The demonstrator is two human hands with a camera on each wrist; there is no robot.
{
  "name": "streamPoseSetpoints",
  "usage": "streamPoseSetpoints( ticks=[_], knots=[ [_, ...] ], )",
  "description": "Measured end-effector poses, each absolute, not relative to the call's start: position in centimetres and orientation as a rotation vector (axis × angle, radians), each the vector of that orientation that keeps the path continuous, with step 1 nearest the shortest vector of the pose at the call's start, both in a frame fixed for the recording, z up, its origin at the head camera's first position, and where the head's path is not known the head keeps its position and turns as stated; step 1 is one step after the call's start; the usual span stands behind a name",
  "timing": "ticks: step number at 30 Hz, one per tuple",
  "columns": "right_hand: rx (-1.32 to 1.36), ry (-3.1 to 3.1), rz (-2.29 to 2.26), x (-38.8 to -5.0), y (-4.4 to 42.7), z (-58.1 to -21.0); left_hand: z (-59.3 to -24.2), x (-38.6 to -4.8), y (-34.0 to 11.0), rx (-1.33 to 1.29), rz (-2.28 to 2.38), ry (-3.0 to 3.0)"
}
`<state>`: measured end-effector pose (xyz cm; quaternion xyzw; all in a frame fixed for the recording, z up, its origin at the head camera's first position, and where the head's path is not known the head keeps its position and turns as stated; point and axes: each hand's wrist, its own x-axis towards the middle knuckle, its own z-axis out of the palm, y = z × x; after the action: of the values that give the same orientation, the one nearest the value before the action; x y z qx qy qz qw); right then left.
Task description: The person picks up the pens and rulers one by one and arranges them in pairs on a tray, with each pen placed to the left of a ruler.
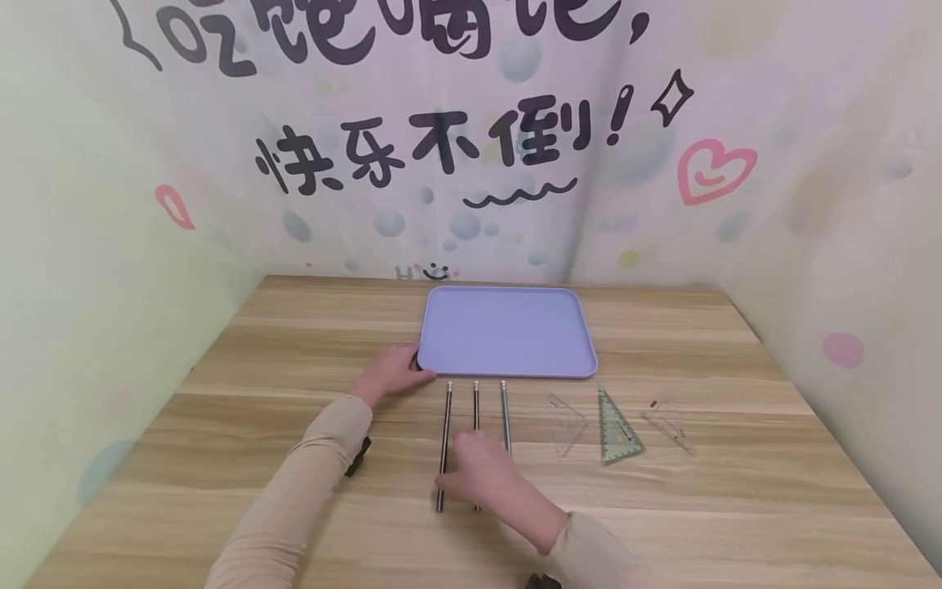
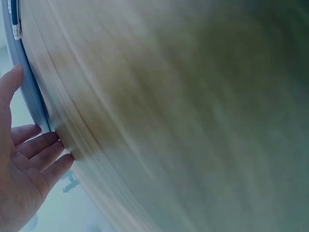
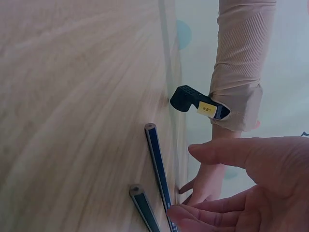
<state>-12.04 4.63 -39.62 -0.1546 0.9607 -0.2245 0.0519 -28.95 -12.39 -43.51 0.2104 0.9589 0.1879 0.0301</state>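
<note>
My left hand (image 1: 393,372) touches the near left corner of a lilac tray (image 1: 508,331). In the left wrist view, its extended fingers lie along the tray's rim (image 2: 31,87). My right hand (image 1: 482,470) is over three pencils lying side by side, its thumb beside the leftmost black pencil (image 1: 446,433). It partly covers the middle pencil (image 1: 476,405) and the teal pencil (image 1: 505,413). The right wrist view shows the thumb and fingers of the right hand (image 3: 260,188) spread apart, fingertips beside or touching a pencil (image 3: 158,164); contact is unclear.
Right of the pencils lie a clear set square (image 1: 570,424), a green set square (image 1: 614,433) and another clear set square (image 1: 668,425). The wooden table (image 1: 736,523) meets a printed wall covering (image 1: 633,237) at the back.
</note>
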Motion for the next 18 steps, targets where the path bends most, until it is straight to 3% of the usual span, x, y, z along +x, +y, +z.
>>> streamPoseSetpoints(
  ticks=[18],
  knots=[
    [-0.342, 2.81, -0.628, -12.1, 3.1, -40.5, -43.5, -29.1, -12.4, 0.649, 0.545, 2.967]
  ],
)
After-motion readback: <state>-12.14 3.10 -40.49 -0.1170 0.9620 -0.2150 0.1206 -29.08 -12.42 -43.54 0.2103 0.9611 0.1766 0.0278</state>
